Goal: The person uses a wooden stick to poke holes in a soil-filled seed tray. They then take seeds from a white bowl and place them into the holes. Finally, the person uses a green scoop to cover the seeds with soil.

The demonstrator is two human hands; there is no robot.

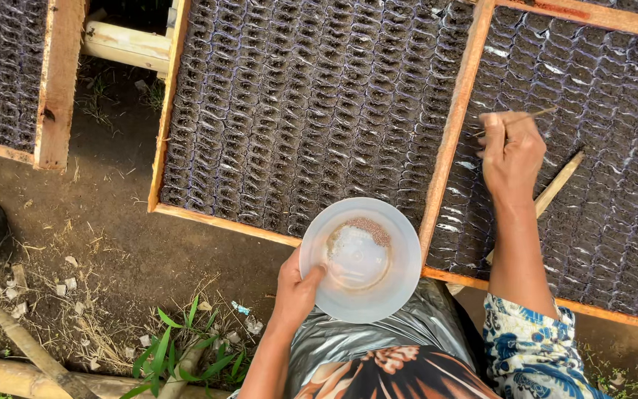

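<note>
While the left hand [295,290] grips a white bowl [360,258] by its rim, thumb inside, the bowl is held over the near edge of a wooden frame [452,133]. Brownish seeds [367,225] are seen in the bowl. A thin stick [520,117] is pinched in the right hand [511,151] above the dark soil-filled cells [614,185] of the right-hand frame

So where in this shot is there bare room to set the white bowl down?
Bare brown dirt lies open between the wooden frame rail and the bamboo poles. Both wood-framed beds of small dark soil-filled seedling bags are packed edge to edge. The left hand holds the white plastic bowl; the right hand holds a thin stick.
</note>
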